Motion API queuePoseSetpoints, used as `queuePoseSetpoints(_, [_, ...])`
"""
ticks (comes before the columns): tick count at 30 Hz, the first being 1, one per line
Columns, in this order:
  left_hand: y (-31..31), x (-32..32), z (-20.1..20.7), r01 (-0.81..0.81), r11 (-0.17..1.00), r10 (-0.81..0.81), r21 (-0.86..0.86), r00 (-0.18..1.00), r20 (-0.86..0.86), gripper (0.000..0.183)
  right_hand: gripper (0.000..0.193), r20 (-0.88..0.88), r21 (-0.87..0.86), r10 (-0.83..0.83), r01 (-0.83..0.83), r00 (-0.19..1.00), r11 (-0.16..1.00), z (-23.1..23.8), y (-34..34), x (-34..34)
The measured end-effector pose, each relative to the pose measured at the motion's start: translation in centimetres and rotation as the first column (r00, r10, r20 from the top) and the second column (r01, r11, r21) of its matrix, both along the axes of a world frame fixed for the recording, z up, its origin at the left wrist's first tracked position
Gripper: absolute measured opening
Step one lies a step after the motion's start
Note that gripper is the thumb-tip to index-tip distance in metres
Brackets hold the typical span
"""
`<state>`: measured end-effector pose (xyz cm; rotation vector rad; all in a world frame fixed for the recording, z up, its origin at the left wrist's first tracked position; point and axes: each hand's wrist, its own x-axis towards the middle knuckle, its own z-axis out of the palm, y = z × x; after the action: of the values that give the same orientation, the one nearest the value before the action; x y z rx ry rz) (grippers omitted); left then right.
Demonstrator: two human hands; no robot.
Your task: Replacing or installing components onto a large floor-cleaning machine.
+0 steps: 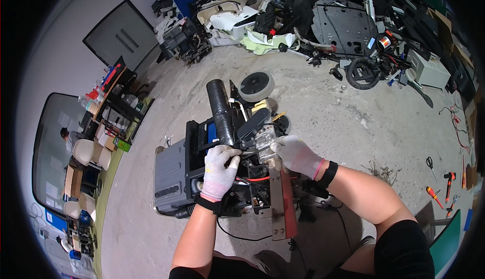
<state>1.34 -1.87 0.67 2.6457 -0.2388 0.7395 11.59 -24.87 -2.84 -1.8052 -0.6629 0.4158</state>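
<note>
A partly dismantled machine with a grey casing lies on the floor before me, its cables and brackets exposed. My left hand, in a pale knitted glove, is closed with thumb and fingertips at one end of a thin metal rod. At the rod's other end my right hand, gloved alike, has its fingers bent inward; its fingertips are partly hidden. Under the rod sits a silvery metal bracket. A black wrapped cylinder rises beyond my left hand. Below my right hand runs a red metal bar.
A loose grey-rimmed wheel lies beyond the machine. Scissors, a screwdriver and other orange-handled tools are on the floor at right. Scrap parts pile up at the back, with a small spoked wheel. A cluttered desk stands left.
</note>
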Motion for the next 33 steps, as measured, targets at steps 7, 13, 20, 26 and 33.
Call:
queuePoseSetpoints(7, [-1.6, 0.7, 0.2, 0.019, 0.998, -0.016, 0.065, 0.999, -0.052, 0.016, 0.02, -0.453, 0.275, 0.158, -0.031, 0.878, 0.961, -0.5, -0.8, -0.2])
queuePoseSetpoints(13, [-2.7, 1.6, 0.1, 0.069, 0.991, -0.059, 0.114, 0.994, -0.087, 0.018, 0.032, -0.657, 0.212, 0.19, -0.063, 0.73, 0.975, 0.5, -1.2, -0.8])
queuePoseSetpoints(20, [-2.8, 2.5, -0.7, 0.071, 0.983, -0.058, 0.17, 0.995, -0.079, 0.013, 0.027, 0.427, -0.217, 0.09, 0.005, 0.9, 0.976, 0.8, -0.7, -0.2])
queuePoseSetpoints(26, [-2.6, 2.3, -0.9, 0.032, 0.98, -0.007, 0.198, 0.992, -0.123, 0.013, 0.035, 0.32, -0.246, 0.216, -0.139, 0.922, 0.959, 2.6, -1.7, 1.2])
queuePoseSetpoints(33, [-2.2, 2.3, -1.3, 0.029, 0.979, -0.007, 0.202, 0.994, -0.111, 0.012, 0.028, 0.373, -0.099, 0.291, -0.275, 0.881, 0.956, 1.3, -2.2, 2.2])
